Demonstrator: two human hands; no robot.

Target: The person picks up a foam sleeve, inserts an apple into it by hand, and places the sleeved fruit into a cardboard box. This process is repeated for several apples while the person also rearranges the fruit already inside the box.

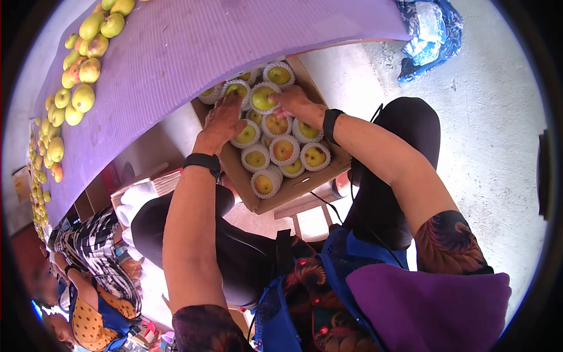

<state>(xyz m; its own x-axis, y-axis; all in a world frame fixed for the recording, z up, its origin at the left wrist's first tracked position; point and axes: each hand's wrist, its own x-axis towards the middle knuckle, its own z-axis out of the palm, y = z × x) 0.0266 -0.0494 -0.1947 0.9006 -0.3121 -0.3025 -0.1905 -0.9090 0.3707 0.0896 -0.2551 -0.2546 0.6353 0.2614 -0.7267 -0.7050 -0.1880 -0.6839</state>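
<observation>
A cardboard box (256, 199) stands in front of me, holding several yellow-green and reddish apples in white foam nets. My left hand (223, 122) lies over the box's left part, its fingers stretched onto a netted apple (237, 90) near the back. From the right, my right hand (295, 103) reaches in, its fingers touching the side of another netted apple (264, 98). Its fingers are bent around that apple's right edge. Nearer to me, a netted apple (264, 184) sits in the front corner of the box.
A purple ribbed table surface (234, 35) overhangs the back of the box. Loose apples (83, 98) lie along its left side. Another person (97, 305) is at the lower left. A blue patterned cloth (428, 41) is at the upper right. A wooden stool (305, 205) stands under the box.
</observation>
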